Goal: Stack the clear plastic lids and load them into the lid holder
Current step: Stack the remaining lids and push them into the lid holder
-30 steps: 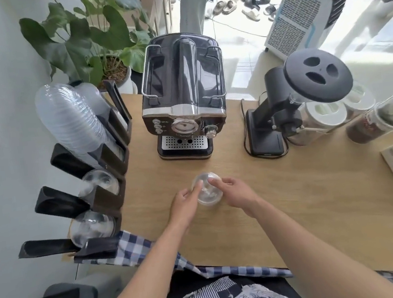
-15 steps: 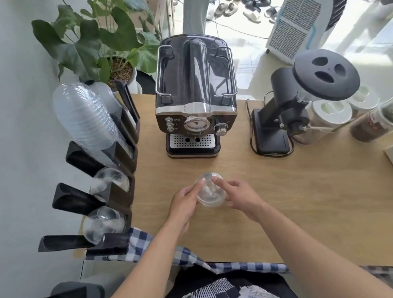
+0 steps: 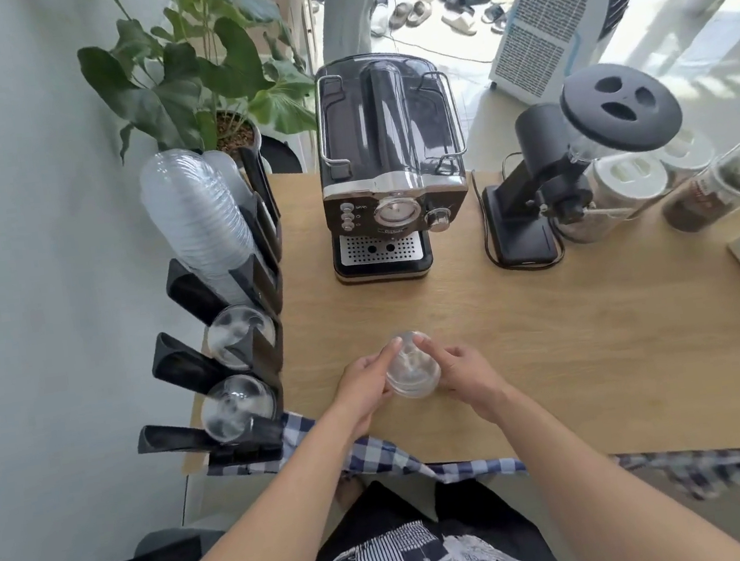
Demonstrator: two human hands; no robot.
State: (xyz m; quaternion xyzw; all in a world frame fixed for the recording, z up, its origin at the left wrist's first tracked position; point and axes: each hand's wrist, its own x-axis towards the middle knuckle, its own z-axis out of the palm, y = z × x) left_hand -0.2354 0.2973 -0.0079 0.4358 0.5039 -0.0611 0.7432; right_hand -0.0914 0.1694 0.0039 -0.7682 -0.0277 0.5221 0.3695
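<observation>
Between the espresso machine (image 3: 391,165) and my apron, near the front edge of the wooden counter (image 3: 577,348), I cup a short stack of clear dome lids (image 3: 412,370) with both hands: my left hand (image 3: 365,386) curls around its left side with a fingertip on the dome, and my right hand (image 3: 461,374) closes on the right side, so both grip the stack as it rests on the wood. How many lids are nested I cannot tell, since the plastic is see-through and blurs together. The risk I see is in the squeeze: these thin domes are slick and springy, and if I press unevenly the stack could skew, or a lid could pop out and skid across the counter. The black lid holder (image 3: 246,351) stands well off to my left at the counter's edge, its lower slots each showing clear lids and a tall stack of clear cups (image 3: 193,222) leaning above them. Carrying the stack over one-handed, I could let it fan apart, and pushing it into a slot at an angle could jam it or knock out what already sits there.
</observation>
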